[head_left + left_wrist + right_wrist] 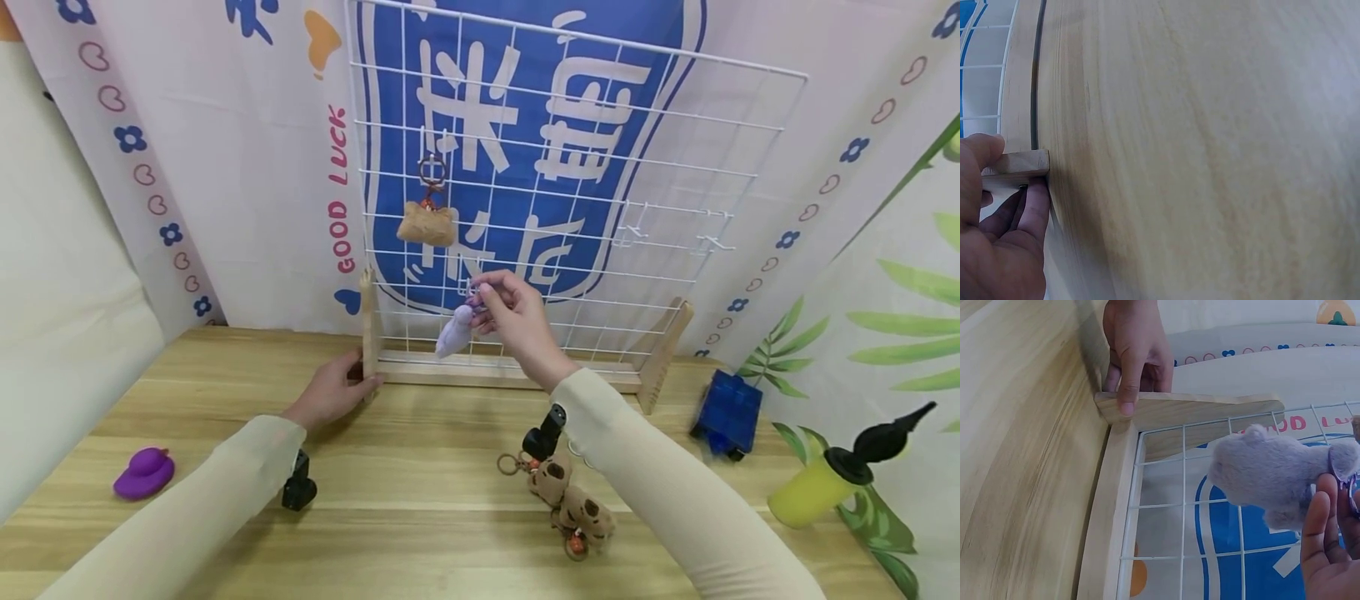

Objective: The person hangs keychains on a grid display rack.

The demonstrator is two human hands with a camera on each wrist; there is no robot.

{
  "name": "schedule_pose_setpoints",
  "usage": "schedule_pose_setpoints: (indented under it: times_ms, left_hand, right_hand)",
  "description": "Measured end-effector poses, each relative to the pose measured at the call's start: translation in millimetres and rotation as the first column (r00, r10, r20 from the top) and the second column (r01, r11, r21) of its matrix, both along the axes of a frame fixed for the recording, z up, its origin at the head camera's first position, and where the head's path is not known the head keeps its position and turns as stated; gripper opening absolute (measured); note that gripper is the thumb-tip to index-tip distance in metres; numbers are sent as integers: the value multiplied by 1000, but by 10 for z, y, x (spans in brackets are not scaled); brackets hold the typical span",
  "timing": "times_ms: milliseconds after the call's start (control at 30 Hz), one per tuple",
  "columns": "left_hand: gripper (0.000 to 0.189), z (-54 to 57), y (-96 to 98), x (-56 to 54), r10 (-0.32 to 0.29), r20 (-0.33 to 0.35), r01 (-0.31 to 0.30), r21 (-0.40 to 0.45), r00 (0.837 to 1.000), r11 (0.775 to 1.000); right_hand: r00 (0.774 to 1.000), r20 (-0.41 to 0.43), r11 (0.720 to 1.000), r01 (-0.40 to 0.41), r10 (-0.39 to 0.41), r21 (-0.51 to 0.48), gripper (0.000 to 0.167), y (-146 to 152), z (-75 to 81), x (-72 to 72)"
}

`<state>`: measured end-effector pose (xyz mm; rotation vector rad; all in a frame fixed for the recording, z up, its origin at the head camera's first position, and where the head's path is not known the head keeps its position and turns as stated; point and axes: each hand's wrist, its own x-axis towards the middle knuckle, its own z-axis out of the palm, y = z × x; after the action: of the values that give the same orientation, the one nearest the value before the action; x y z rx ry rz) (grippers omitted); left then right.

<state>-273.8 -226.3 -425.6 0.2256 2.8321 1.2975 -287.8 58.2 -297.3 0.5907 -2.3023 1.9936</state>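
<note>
On the pale wood-grained table (420, 500) stands an upright white wire grid (534, 193) in a light wooden frame. The person's left hand (330, 393) grips the flat, pale wooden side support (369, 333) near its foot, thumb on one face and fingers on the other. The right hand (517, 315), in front of the lower grid, pinches the fittings of a lavender, furry plush toy (454, 332), whose body hangs free of the palm. The toy lies to the left of the right fingertips, between both hands but far nearer the right one. Its long axis slants from the pinched end down and leftward, away from the fingers (the right wrist view shows the body reaching out toward the left hand's side). What seems to matter most is the pinched end: it sits right by a small white metal hook (467, 287) on the grid; whether they touch or are linked, I cannot tell.
</note>
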Motion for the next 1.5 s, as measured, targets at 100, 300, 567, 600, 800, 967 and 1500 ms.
schedule_pose_setpoints:
  times_ms: [100, 300, 567, 600, 800, 967, 1500]
  left_hand:
    - [60, -9, -5, 0, -5, 1, 5, 4, 1000, 1000]
    - [60, -12, -7, 6, -6, 1, 6, 14, 1000, 1000]
    - [60, 0, -10, 13, -8, -15, 8, 6, 1000, 1000]
    - [60, 1, -8, 14, -7, -12, 7, 7, 1000, 1000]
    - [60, 8, 0, 17, -1, -2, 1, 8, 1000, 1000]
    - [60, 4, -1, 17, -3, -5, 3, 11, 1000, 1000]
    - [60, -11, -7, 21, -13, -30, 14, 29, 999, 999]
  right_hand:
    - [1000, 27, 1000, -6, 6, 10, 24, -7, -17, 2]
    - [999, 45, 1000, 2, -2, 16, 24, -30, -37, -11]
    - [997, 70, 1000, 23, -24, 15, 22, -53, -46, -11]
    - [997, 73, 1000, 26, -27, 14, 22, -54, -47, -10]
    - [995, 83, 999, 45, -47, 23, 22, -58, -55, -7]
    - [994, 96, 997, 42, -47, 57, 27, -49, -70, -4]
    - [994, 100, 993, 33, -44, 110, 28, 46, -188, -9]
